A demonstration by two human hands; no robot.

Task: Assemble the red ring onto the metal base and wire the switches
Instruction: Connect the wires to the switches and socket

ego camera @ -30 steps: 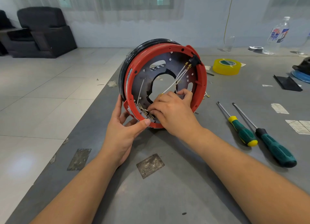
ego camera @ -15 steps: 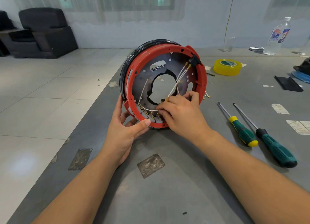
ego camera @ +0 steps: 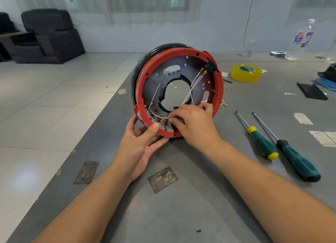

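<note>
Ideally the left hand (ego camera: 140,144) is gripping the red ring (ego camera: 219,82) steady while the right hand (ego camera: 192,122) is seemingly pinching a wire (ego camera: 189,92) squarely onto the switches (ego camera: 160,122).

The red ring (ego camera: 219,82) sits seated around the dark metal base (ego camera: 156,82), the assembly standing on edge, tilted, open face toward the camera. White switches (ego camera: 160,123) line the lower rim, just left of the right fingertips (ego camera: 171,120). White wires (ego camera: 192,87) run from the upper-right black connector (ego camera: 211,66) down to those fingertips.
</note>
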